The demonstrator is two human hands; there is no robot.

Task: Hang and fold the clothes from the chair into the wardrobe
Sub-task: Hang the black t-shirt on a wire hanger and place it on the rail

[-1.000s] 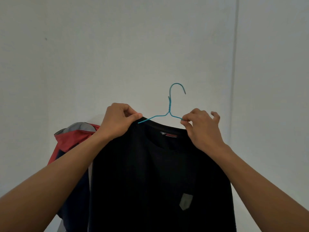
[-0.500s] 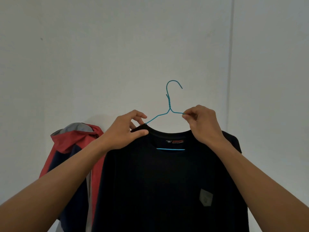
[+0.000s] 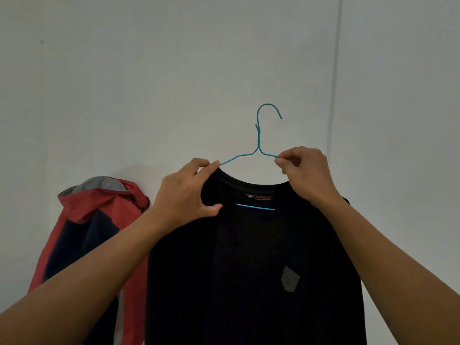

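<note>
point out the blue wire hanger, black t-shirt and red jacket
blue wire hanger [image 3: 258, 139]: head view, twisted neck
black t-shirt [image 3: 249, 257]: head view, chest
red jacket [image 3: 104, 202]: head view, hood

Centre frame, the blue wire hanger [image 3: 258, 139] carries the black shirt [image 3: 249, 270], draped over its arms. Lower left, a red-and-navy jacket [image 3: 99, 220] hangs against the white wall [image 3: 124, 70].

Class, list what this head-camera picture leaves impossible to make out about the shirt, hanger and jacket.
Head view:
black shirt hem, cut off by bottom edge.
Blue hanger ends, hidden inside the shirt.
Red jacket lower part, behind the left arm.
Neck label wording, too small.
</note>
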